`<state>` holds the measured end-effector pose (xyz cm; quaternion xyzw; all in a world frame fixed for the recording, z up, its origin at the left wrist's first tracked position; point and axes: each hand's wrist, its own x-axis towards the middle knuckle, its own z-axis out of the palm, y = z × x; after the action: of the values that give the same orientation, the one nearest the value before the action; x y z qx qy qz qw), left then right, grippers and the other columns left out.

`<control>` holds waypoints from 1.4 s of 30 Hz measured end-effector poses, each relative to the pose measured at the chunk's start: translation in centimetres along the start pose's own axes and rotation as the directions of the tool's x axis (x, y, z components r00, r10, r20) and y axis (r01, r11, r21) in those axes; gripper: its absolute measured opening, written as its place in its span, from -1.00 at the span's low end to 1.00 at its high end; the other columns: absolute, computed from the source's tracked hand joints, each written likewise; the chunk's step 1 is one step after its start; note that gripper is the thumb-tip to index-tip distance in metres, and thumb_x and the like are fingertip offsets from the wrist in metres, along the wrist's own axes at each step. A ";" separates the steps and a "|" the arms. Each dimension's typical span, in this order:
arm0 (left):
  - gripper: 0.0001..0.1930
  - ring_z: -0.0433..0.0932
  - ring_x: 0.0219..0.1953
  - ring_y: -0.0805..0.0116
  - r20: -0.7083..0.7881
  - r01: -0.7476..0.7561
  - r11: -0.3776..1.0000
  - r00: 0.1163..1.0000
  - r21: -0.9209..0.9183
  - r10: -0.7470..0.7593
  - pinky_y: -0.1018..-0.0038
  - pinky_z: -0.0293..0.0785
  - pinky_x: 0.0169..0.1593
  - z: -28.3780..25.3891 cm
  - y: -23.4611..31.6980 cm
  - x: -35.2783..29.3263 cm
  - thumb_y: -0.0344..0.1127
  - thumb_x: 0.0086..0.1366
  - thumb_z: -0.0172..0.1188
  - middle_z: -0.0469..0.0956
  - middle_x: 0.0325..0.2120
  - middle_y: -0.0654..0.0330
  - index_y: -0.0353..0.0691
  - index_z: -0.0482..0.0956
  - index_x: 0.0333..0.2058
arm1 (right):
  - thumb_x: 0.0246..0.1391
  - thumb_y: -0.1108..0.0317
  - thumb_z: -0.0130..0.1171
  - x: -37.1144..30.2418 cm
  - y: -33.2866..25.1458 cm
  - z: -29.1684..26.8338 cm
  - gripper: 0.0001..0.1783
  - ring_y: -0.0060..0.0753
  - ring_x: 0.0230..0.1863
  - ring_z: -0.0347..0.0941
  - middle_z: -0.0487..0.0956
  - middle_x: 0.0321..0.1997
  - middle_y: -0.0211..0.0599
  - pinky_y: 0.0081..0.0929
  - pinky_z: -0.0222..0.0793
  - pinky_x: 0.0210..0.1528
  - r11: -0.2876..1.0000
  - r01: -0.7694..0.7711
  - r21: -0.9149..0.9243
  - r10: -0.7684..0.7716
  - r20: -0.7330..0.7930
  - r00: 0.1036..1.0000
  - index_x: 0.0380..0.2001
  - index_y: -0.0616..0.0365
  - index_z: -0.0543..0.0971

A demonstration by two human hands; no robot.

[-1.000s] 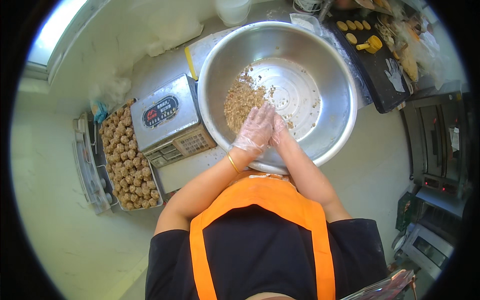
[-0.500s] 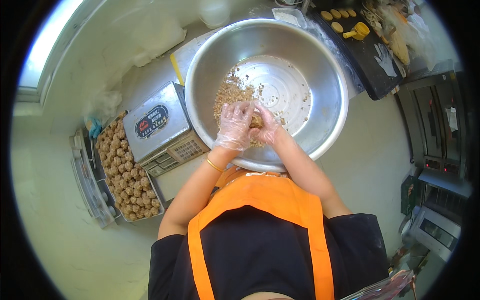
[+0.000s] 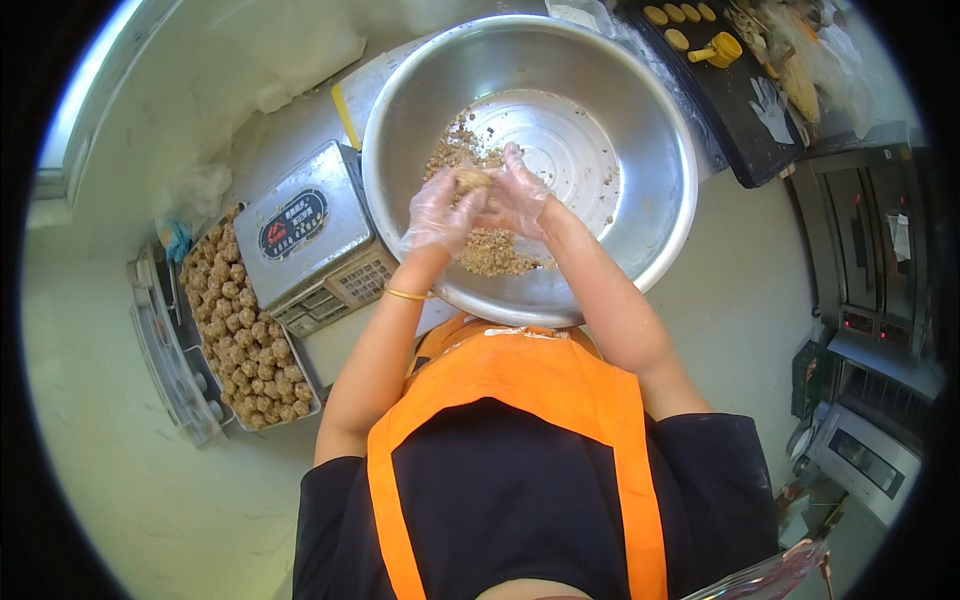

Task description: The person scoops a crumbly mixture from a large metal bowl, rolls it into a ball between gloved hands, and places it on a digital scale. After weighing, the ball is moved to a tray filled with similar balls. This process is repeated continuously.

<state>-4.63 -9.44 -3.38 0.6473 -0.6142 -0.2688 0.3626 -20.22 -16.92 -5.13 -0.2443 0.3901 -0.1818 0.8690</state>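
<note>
Both my hands wear clear plastic gloves and are raised over a wide steel basin. My left hand curls around a light-brown ball of crumbly mixture. Against the ball's other side rests my right hand, cupped, its thumb pointing up; its fingertips are partly hidden. Beneath them, loose chopped mixture is heaped on the near left of the basin floor, with scattered bits farther back.
Left of the basin stands a metal weighing scale. Beyond it, a tray holds several rows of formed balls. At back right, a black baking tray bears round pastries, a yellow scoop and a glove. An oven stands right.
My hands have lifted slightly and moved left and away from me with the ball. They have parted a little, and the right thumb now points up. The view has shifted slightly.
</note>
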 end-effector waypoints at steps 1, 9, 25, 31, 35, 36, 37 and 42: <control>-0.62 0.59 0.08 0.26 0.043 0.185 0.939 0.983 -0.290 -0.180 0.33 0.47 0.24 -0.1 -0.6 0.3 -0.36 0.34 0.29 0.67 -0.07 0.17 -0.27 0.56 0.12 | 0.37 -0.38 -0.34 1.6 1.3 -1.7 -0.13 -0.12 0.24 0.47 0.50 0.22 -0.01 -0.15 0.42 0.30 0.984 -0.011 -0.180 -0.019 -0.163 0.986 0.24 0.22 0.42; -0.49 0.53 0.04 0.34 0.306 0.473 0.393 0.856 -0.788 -0.417 0.37 0.51 0.22 -3.4 -1.6 -0.9 -0.39 0.43 0.19 0.51 0.11 0.14 -0.24 0.35 0.32 | 0.06 -0.02 0.32 1.6 8.7 -0.4 -0.26 0.15 0.36 0.33 0.39 0.36 0.14 -0.19 0.31 0.36 0.079 -0.151 -0.985 -0.027 -0.154 0.988 0.21 0.23 0.49; -0.53 0.54 0.12 0.33 0.355 0.454 0.375 0.884 -0.808 -0.304 0.41 0.52 0.13 -5.5 0.2 -1.9 -0.18 0.52 0.12 0.55 0.12 0.09 -0.26 0.40 0.29 | 0.34 0.23 0.16 -2.4 3.6 -4.7 -0.64 -0.41 -0.10 0.60 0.66 -0.12 -0.16 -0.39 0.56 -0.17 0.436 -0.086 -0.896 -0.330 -0.248 0.911 0.12 0.12 0.62; -0.56 0.55 0.00 0.42 0.329 0.465 0.423 0.874 -0.778 -0.357 0.45 0.56 0.07 -5.0 0.0 -1.9 -0.20 0.52 0.13 0.56 0.01 0.20 -0.23 0.43 0.28 | 0.39 0.38 0.06 -5.1 2.3 -5.2 -0.64 -0.33 0.20 0.50 0.59 0.19 -0.20 -0.27 0.53 0.11 0.927 0.096 -0.363 -0.185 -0.220 0.958 0.20 0.09 0.56; -0.56 0.54 -0.02 0.46 0.317 0.496 0.489 0.858 -0.718 -0.404 0.46 0.55 0.08 -4.5 0.5 -1.9 -0.20 0.52 0.13 0.56 -0.02 0.24 -0.19 0.43 0.29 | 0.39 0.43 0.03 -6.3 1.9 -5.8 -0.55 -0.18 0.30 0.44 0.49 0.32 -0.09 -0.13 0.40 0.33 0.993 0.115 0.006 -0.114 -0.122 0.986 0.31 0.16 0.42; -0.56 0.54 -0.02 0.46 0.316 0.499 0.514 0.858 -0.697 -0.405 0.46 0.55 0.09 -4.3 0.6 -1.8 -0.20 0.52 0.13 0.56 -0.02 0.25 -0.18 0.44 0.29 | 0.39 0.43 0.03 -6.5 1.7 -5.9 -0.53 -0.16 0.32 0.42 0.47 0.34 -0.06 -0.10 0.37 0.36 0.988 0.108 0.109 -0.101 -0.066 0.993 0.33 0.18 0.39; -0.57 0.54 -0.02 0.47 0.311 0.498 0.542 0.861 -0.677 -0.403 0.46 0.55 0.09 -4.1 0.7 -1.8 -0.20 0.52 0.13 0.56 -0.01 0.25 -0.17 0.44 0.29 | 0.40 0.39 0.03 -6.7 1.7 -5.8 -0.54 -0.15 0.33 0.41 0.47 0.34 -0.07 -0.06 0.32 0.39 0.976 0.113 0.184 -0.112 -0.016 0.994 0.32 0.18 0.40; -0.57 0.55 0.02 0.46 0.322 0.479 0.602 0.877 -0.639 -0.356 0.46 0.56 0.09 -3.5 1.6 -1.5 -0.21 0.51 0.15 0.55 0.03 0.27 -0.13 0.46 0.28 | 0.46 0.14 -0.01 -7.7 1.0 -3.9 -0.51 -0.04 0.39 0.35 0.44 0.37 0.02 0.03 0.21 0.44 0.884 0.033 0.467 -0.069 0.060 0.996 0.27 0.23 0.42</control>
<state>-2.96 -7.45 -0.13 0.5613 -0.3229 -0.6101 0.4566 -27.96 -13.28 -3.39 -0.0455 0.2958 -0.2837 0.9110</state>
